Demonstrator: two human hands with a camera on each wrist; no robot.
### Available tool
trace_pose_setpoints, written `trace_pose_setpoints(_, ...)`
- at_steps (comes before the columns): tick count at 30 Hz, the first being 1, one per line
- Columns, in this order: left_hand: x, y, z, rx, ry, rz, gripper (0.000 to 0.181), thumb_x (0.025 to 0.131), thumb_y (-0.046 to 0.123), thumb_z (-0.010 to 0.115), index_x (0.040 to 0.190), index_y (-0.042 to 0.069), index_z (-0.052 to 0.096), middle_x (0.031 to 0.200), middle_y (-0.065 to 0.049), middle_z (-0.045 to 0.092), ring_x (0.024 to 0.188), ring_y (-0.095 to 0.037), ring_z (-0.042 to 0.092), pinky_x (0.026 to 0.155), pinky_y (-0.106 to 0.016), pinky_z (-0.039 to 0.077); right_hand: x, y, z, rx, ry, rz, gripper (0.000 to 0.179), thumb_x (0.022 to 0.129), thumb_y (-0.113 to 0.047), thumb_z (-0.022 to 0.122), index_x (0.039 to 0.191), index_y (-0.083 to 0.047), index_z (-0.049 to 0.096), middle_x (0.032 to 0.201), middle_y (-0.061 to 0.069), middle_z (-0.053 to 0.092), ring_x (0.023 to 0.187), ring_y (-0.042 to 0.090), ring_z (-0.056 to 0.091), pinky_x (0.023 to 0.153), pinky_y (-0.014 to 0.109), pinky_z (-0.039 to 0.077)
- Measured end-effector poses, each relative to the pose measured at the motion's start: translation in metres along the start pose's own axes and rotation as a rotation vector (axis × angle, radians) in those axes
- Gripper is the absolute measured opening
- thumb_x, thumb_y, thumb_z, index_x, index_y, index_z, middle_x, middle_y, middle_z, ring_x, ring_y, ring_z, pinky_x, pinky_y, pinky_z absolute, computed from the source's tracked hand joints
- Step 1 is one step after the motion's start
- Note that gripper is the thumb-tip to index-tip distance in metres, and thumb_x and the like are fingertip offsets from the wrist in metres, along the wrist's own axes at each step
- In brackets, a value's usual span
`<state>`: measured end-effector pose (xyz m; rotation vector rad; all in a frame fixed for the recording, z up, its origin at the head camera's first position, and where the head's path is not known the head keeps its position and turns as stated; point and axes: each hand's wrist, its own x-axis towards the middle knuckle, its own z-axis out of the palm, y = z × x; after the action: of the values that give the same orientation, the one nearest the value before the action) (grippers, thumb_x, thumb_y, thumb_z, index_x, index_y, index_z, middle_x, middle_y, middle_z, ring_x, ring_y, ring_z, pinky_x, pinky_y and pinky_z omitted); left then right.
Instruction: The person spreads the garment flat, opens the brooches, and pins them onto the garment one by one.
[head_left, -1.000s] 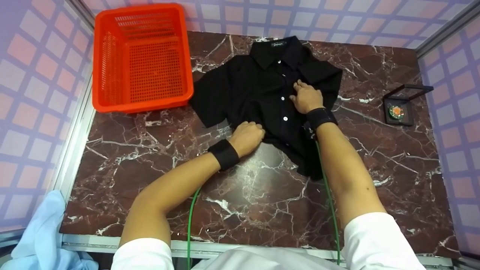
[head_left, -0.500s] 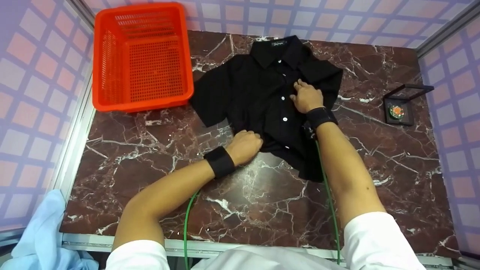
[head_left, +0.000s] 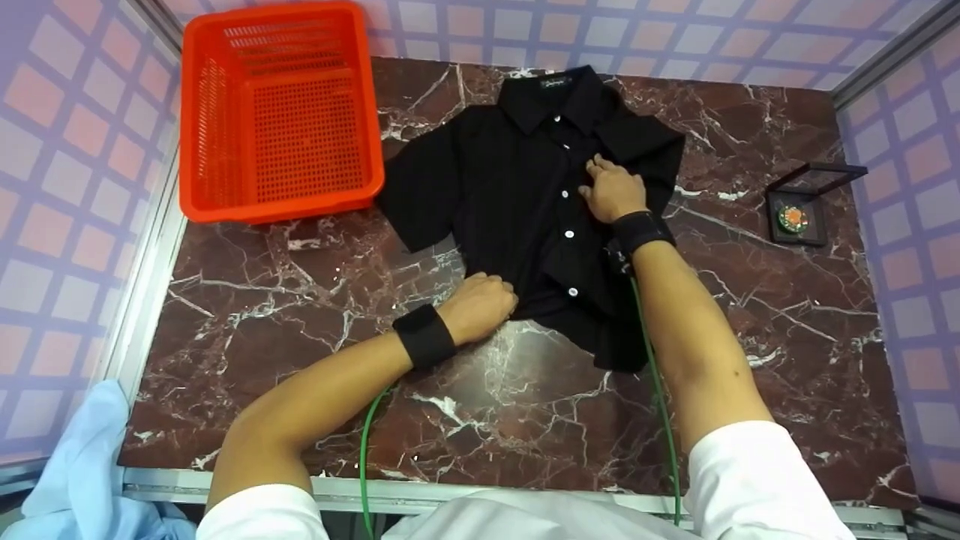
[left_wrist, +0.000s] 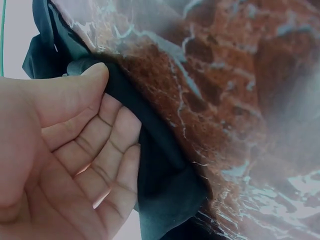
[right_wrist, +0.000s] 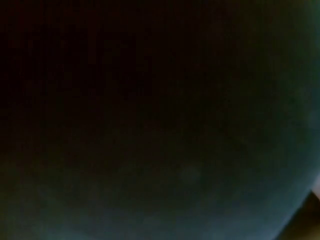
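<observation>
A black short-sleeved shirt (head_left: pixel 502 187) with white buttons lies front up on the marble-patterned table, collar towards the back wall. My left hand (head_left: pixel 480 306) grips its lower hem at the left. Up close in the left wrist view, the thumb and curled fingers of my left hand (left_wrist: pixel 85 135) pinch the folded edge of the shirt (left_wrist: pixel 165 175). Flat on the chest beside the button row rests my right hand (head_left: pixel 615 193), fingers spread and pressing the cloth. The right wrist view is almost wholly dark. Part of the lower right side of the shirt is hidden under the right wrist.
A red plastic basket (head_left: pixel 281 202) stands at the back left, against the shirt's left sleeve. On the right sits a small black open case (head_left: pixel 796 217) with a green and orange round piece. Light blue cloth (head_left: pixel 90 457) hangs at the front left corner. Green cables trail from both wrists.
My left hand has moved down and slightly left, drawing the shirt's hem towards me. The lower front is smoother and another button shows. My right hand has stayed in place.
</observation>
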<state>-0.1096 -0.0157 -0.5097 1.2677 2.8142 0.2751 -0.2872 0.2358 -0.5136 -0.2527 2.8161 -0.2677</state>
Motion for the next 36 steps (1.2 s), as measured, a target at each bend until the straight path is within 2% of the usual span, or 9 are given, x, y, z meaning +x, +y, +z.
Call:
trace_pose_setpoints(5, -0.005, 0.001, -0.005, -0.020, -0.013, 0.013, 0.016, 0.092, 0.012, 0.062, 0.080, 0.009, 0.073, 0.084, -0.008, 0.069, 0.076, -0.028, 0.064, 0.067, -0.040, 0.049, 0.000, 0.001, 0.000, -0.005, 0.000, 0.003, 0.056, 0.105, -0.028, 0.050, 0.154, -0.003, 0.037, 0.163, 0.013, 0.028, 0.145, 0.039, 0.033, 0.111, 0.065, 0.027)
trace_pose_setpoints(13, -0.012, -0.001, -0.010, -0.100, -0.016, 0.034, 0.010, 0.092, 0.016, 0.066, 0.085, 0.011, 0.071, 0.085, -0.005, 0.067, 0.079, -0.025, 0.063, 0.068, -0.038, 0.048, 0.001, 0.000, -0.001, -0.014, -0.001, 0.007, 0.056, 0.105, -0.028, 0.049, 0.154, -0.004, 0.037, 0.163, 0.012, 0.027, 0.146, 0.038, 0.032, 0.111, 0.065, 0.027)
trace_pose_setpoints(20, -0.013, -0.010, -0.005, -0.216, -0.099, 0.045, 0.011, 0.095, 0.022, 0.067, 0.092, 0.014, 0.074, 0.092, -0.002, 0.068, 0.089, -0.023, 0.063, 0.078, -0.040, 0.048, 0.000, 0.000, 0.000, -0.004, -0.008, 0.008, 0.057, 0.106, -0.028, 0.047, 0.155, -0.003, 0.034, 0.164, 0.012, 0.025, 0.147, 0.037, 0.029, 0.111, 0.064, 0.027)
trace_pose_setpoints(22, -0.011, -0.014, -0.006, -0.263, -0.082, 0.039, 0.014, 0.096, 0.024, 0.066, 0.095, 0.014, 0.075, 0.095, -0.002, 0.069, 0.092, -0.023, 0.064, 0.082, -0.039, 0.049, -0.001, 0.000, 0.001, -0.005, -0.009, 0.007, 0.057, 0.106, -0.028, 0.047, 0.156, -0.004, 0.034, 0.164, 0.012, 0.024, 0.148, 0.036, 0.028, 0.111, 0.063, 0.026)
trace_pose_setpoints(24, -0.008, -0.020, -0.010, -0.319, -0.023, 0.013, 0.016, 0.098, 0.024, 0.065, 0.100, 0.013, 0.075, 0.099, -0.003, 0.070, 0.096, -0.022, 0.064, 0.087, -0.038, 0.050, -0.002, -0.001, 0.002, -0.009, -0.008, 0.007, 0.057, 0.106, -0.029, 0.047, 0.156, -0.004, 0.034, 0.165, 0.012, 0.024, 0.148, 0.035, 0.028, 0.111, 0.063, 0.026)
trace_pose_setpoints(27, -0.002, -0.034, -0.014, -0.388, 0.113, -0.097, 0.018, 0.099, 0.021, 0.063, 0.108, 0.009, 0.073, 0.106, -0.005, 0.070, 0.102, -0.024, 0.063, 0.094, -0.038, 0.048, -0.002, -0.001, 0.003, -0.016, -0.011, 0.005, 0.056, 0.106, -0.029, 0.046, 0.156, -0.004, 0.033, 0.165, 0.012, 0.024, 0.148, 0.035, 0.028, 0.111, 0.063, 0.027)
trace_pose_setpoints(31, 0.009, -0.059, -0.020, -0.370, 0.272, -0.355, 0.026, 0.098, 0.019, 0.063, 0.119, 0.006, 0.068, 0.119, -0.011, 0.064, 0.113, -0.030, 0.057, 0.100, -0.041, 0.045, -0.002, -0.001, 0.003, -0.014, -0.008, 0.005, 0.056, 0.107, -0.028, 0.045, 0.156, -0.004, 0.033, 0.165, 0.012, 0.023, 0.148, 0.035, 0.028, 0.111, 0.063, 0.027)
trace_pose_setpoints(33, 0.016, -0.070, -0.022, -0.335, 0.301, -0.479, 0.034, 0.097, 0.019, 0.064, 0.127, 0.003, 0.064, 0.127, -0.015, 0.060, 0.119, -0.033, 0.054, 0.102, -0.044, 0.044, -0.001, -0.001, 0.003, -0.015, -0.008, 0.008, 0.056, 0.107, -0.028, 0.045, 0.156, -0.004, 0.033, 0.165, 0.012, 0.023, 0.148, 0.035, 0.028, 0.111, 0.063, 0.026)
trace_pose_setpoints(36, 0.026, -0.083, -0.020, -0.289, 0.259, -0.611, 0.048, 0.099, 0.024, 0.063, 0.140, 0.001, 0.054, 0.141, -0.019, 0.052, 0.129, -0.036, 0.046, 0.106, -0.047, 0.040, -0.001, -0.001, 0.003, -0.018, -0.014, 0.013, 0.057, 0.107, -0.028, 0.045, 0.157, -0.005, 0.032, 0.165, 0.012, 0.023, 0.148, 0.034, 0.027, 0.111, 0.062, 0.027)
